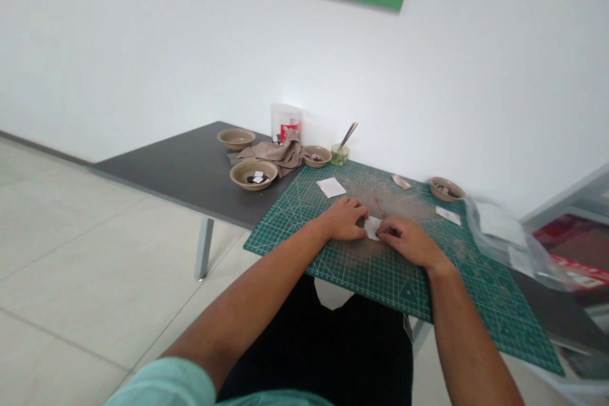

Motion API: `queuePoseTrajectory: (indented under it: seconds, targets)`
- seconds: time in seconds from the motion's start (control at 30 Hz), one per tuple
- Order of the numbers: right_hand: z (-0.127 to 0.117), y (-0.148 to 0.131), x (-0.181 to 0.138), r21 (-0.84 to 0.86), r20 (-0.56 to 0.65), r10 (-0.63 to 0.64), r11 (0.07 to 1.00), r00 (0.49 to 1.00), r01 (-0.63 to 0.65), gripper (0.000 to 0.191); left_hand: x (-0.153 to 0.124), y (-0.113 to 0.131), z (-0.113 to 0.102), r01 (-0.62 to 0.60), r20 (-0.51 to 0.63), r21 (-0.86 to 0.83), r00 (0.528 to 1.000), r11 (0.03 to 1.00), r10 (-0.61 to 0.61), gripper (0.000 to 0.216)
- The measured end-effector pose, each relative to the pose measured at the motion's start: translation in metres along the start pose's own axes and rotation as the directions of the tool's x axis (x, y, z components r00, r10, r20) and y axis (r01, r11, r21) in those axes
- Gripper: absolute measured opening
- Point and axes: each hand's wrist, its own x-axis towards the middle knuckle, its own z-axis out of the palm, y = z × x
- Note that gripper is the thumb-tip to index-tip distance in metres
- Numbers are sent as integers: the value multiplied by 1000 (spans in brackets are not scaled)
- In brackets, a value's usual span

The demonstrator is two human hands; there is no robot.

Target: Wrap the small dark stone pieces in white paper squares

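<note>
A small whitish sheet, perhaps paper or sandpaper, lies between my two hands on the green cutting mat. My left hand is closed at the sheet's left edge, thumb and fingers gripping it against the mat. On the other side, my right hand is in a pinch over the sheet's right part. Something small and dark shows at its fingertips, too small to name. Brownish dust covers the mat around both hands. A white square sheet lies beyond my left hand.
Tan bowls stand along the back: one with black and white pieces, another at right. Near them are a brown cloth, a clear tub and a small cup of sticks. A plastic bag lies right.
</note>
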Motion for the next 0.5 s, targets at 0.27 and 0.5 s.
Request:
queuePoseTrajectory:
  seconds: [0.27,0.5]
  targets:
    - [9,4,12,-73,-125,103,991,987,-113,22,1,0,0,-4,14,-9,1000,1000,4,45]
    - [6,-8,5,33,34,-45,998,998,43,15,0,2,-1,13,18,-11,1000,1000,-13,46]
